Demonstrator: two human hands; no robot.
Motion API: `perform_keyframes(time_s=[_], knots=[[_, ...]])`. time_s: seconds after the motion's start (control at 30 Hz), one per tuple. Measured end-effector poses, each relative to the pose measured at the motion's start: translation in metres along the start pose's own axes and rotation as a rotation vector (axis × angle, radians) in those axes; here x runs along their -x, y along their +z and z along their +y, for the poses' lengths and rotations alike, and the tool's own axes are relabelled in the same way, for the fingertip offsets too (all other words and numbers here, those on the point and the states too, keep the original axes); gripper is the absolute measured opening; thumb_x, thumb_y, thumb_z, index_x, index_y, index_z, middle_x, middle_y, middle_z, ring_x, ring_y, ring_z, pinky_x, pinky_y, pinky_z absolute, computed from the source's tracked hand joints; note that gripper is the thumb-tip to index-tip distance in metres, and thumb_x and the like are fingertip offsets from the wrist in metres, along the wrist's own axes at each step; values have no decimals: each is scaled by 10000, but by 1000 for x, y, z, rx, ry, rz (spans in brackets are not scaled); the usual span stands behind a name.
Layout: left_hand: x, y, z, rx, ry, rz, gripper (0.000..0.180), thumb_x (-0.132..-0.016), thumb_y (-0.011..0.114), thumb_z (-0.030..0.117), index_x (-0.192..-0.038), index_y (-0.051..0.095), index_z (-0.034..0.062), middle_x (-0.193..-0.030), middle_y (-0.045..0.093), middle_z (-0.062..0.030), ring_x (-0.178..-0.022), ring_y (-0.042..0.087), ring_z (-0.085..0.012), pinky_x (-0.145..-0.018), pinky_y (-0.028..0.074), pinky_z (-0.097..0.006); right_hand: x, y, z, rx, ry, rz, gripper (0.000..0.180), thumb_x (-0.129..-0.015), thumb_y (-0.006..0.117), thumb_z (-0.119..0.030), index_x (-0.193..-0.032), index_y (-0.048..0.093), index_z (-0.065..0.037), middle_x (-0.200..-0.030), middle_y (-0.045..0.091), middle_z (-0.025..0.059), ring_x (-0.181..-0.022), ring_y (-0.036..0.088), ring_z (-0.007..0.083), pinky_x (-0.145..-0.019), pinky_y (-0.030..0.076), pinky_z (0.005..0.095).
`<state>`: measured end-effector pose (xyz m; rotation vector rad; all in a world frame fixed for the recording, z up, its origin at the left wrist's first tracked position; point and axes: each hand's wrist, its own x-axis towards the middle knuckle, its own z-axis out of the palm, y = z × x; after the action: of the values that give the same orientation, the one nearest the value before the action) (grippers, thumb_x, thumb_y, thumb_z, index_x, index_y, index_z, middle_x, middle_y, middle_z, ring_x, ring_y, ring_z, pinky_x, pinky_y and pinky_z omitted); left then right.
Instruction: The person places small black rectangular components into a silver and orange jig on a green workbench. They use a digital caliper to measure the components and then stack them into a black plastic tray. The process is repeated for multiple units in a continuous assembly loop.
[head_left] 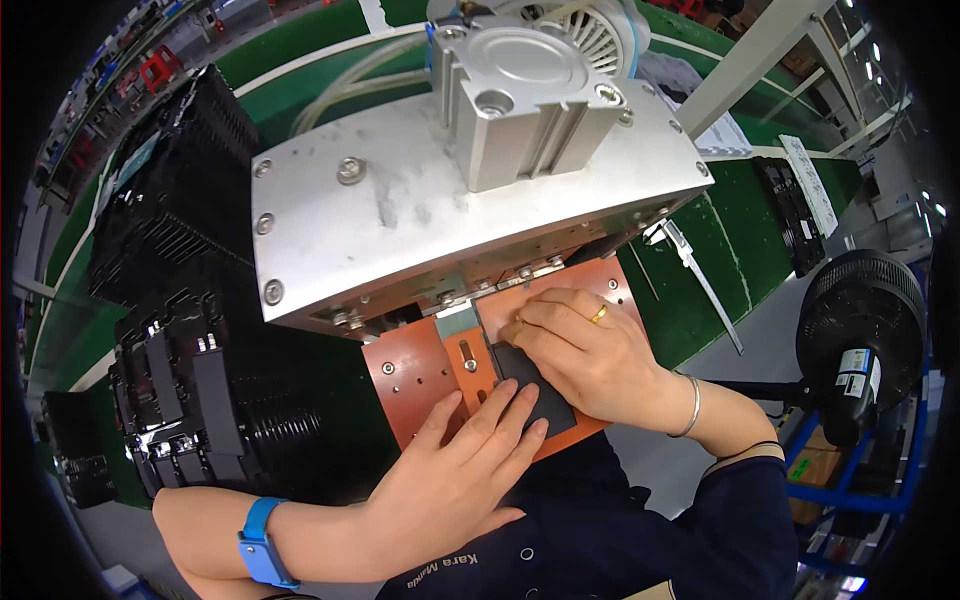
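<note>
A black flat piece (548, 404) lies on the orange-brown base plate (412, 365) of a bench-top metal press (330, 215). My right hand (590, 355) is closed, its bent fingertips gathered at the far edge of that piece; the exact contact is partly hidden by the fingers. Resting on the piece's near left side are the outstretched, slightly spread fingers of my left hand (455, 475). Just left of the piece, a slotted orange guide block (468, 365) is screwed down. The press's metal edge (500, 285) sits just beyond my right fingertips.
A silver pneumatic cylinder (530, 110) tops the press. Stacked black plastic trays (215, 390) crowd the left, with more trays (170, 190) behind. Calipers (695, 275) lie on the green bench (720, 225) at right. A black fan (860, 340) stands at far right.
</note>
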<state>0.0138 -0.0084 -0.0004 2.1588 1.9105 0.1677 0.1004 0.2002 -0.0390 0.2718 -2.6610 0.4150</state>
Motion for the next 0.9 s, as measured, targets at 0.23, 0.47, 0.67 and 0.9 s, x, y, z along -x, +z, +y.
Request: perform_keyframes(time_s=[0.23, 0.47, 0.67, 0.9], knots=[[0, -1, -2, 4, -7, -13, 719, -825, 643, 532, -1362, 489, 79, -1463, 403, -172, -1371, 372, -320, -1015, 399, -494, 3, -2, 2, 15, 47, 30, 286, -765, 661, -99, -1051, 673, -98, -1130, 582, 63, -1014, 519, 257, -854, 448, 388], [-2, -3, -4, 4, 2, -26, 697, -835, 639, 517, -1363, 485, 88, -1463, 403, -172, -1370, 378, -319, -1031, 385, -502, 1, -2, 4, -28, 46, -82, 293, -760, 711, -111, -1052, 699, -134, -1146, 570, 71, -1086, 492, 269, -880, 438, 365], [0, -1, -4, 70, -14, -11, 704, -844, 631, 533, -1365, 477, 84, -1471, 391, -181, -1374, 372, -329, -1039, 370, -517, 21, -25, -6, -163, 124, 52, 349, -750, 778, -213, -1063, 687, -91, -1179, 588, 110, -959, 602, 254, -801, 493, 347], [1, 0, -5, 145, -56, 20, 740, -853, 622, 559, -1385, 456, 71, -1494, 348, -211, -1388, 338, -367, -1063, 339, -541, 38, -26, -8, -238, 39, -129, 376, -762, 778, -279, -1031, 687, -34, -1182, 607, 139, -1143, 614, 302, -941, 532, 387]])
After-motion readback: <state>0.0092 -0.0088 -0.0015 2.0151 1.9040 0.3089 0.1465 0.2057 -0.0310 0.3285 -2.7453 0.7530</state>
